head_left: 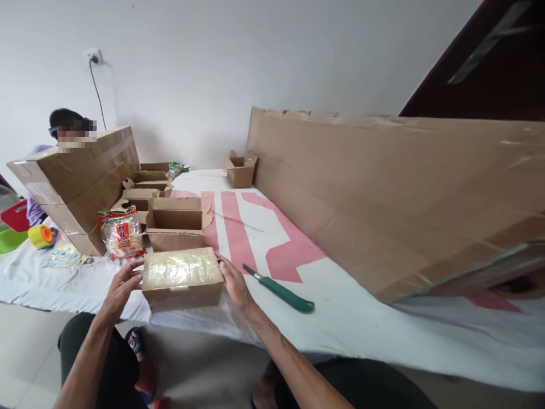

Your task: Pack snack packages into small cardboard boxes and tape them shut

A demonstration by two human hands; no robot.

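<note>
A small cardboard box (pixel 183 295), its top covered with shiny clear tape, is between my hands at the table's front edge. My left hand (pixel 124 287) grips its left end, and my right hand (pixel 234 281) presses against the right end. To the right of my right hand lies a knife (pixel 283 292) with a green handle and a short dark blade. Just behind the taped box stands an open cardboard box (pixel 176 238). A clear bag of snacks (pixel 123 233) with red print leans beside it on the left.
More open boxes (pixel 147 196) line up toward the wall, with a green packet (pixel 179 168) behind. A stacked carton wall (pixel 89 182) partly hides another person (pixel 70 130). A yellow tape roll (pixel 41 236) lies left. A large cardboard sheet (pixel 383 193) stands on the right, near a small open box (pixel 240 172).
</note>
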